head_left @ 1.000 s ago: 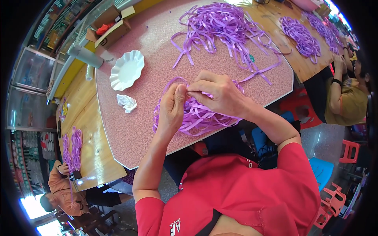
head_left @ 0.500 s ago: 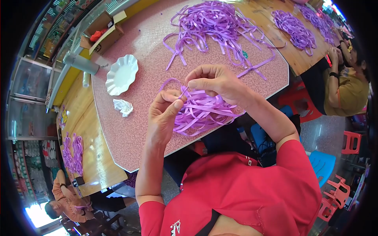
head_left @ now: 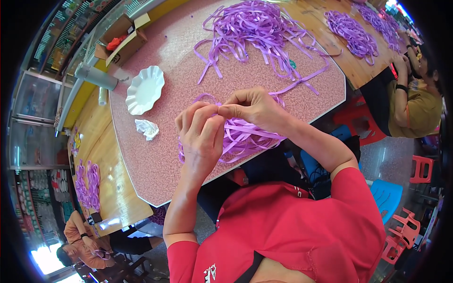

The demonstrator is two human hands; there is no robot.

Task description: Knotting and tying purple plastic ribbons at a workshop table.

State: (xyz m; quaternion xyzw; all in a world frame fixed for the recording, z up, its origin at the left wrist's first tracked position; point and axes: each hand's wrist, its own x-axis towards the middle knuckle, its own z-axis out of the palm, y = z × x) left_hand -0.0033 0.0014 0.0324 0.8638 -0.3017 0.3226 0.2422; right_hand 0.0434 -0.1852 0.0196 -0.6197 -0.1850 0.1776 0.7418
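Pink speckled tabletop (head_left: 155,160) fills most of the view, with wooden tables butted against it on both sides and other people seated at those. Your left hand (head_left: 200,137) and right hand (head_left: 252,108) meet just above the near edge of the table, fingertips pressed together on a thin purple plastic strip (head_left: 212,100) drawn up from the small bundle of purple strips (head_left: 245,137) lying under your hands at that edge. Both hands look pinched on the same strip, thumb against forefinger, though the exact contact is partly hidden behind your left knuckles.

To do this well, keep the pinch close to the strip's end so it does not curl away, and hold the loop flat between the pads without twisting it. Let the rest of the bundle rest on the table so its weight does not pull on your grip.

A larger heap of loose purple strips (head_left: 257,28) sits toward the far edge; keep it apart from your working bundle. A white scalloped paper plate (head_left: 144,89) and a crumpled white tissue (head_left: 147,128) lie off to your left, well apart from your hands.
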